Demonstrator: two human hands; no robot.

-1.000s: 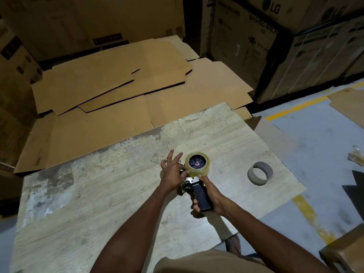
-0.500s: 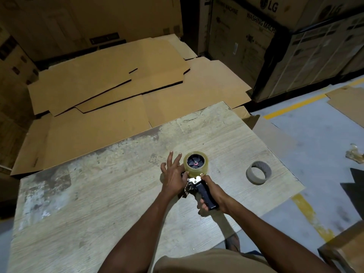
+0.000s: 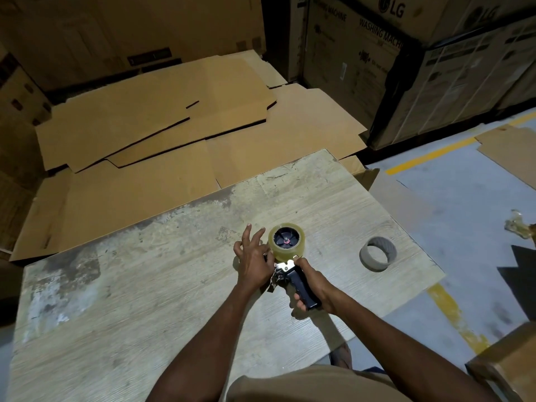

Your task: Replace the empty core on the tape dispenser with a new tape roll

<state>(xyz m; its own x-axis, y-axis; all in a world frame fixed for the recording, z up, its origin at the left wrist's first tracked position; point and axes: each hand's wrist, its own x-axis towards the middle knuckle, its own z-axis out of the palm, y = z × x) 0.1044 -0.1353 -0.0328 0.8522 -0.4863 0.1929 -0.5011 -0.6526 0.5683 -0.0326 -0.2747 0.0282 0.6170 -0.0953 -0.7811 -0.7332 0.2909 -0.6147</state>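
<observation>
On table [image 3: 145, 300]: one tape dispenser [image 3: 303, 288], one tape roll [image 3: 290, 253], one empty core [image 3: 374, 261]. Right hand [image 3: 314, 281] grips dispenser handle; left hand [image 3: 253, 261] touches roll, grip indeterminate.

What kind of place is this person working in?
Most likely a warehouse or packing area: tall washing machine cartons stand behind, flattened cardboard sheets lie beyond the worn table, and a yellow line marks the concrete floor.

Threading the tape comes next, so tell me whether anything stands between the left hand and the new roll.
Nothing visible does. The left hand lies against the tape roll at its left; the right hand grips the tape dispenser's handle. The empty core lies apart, to the right on the table.
</observation>
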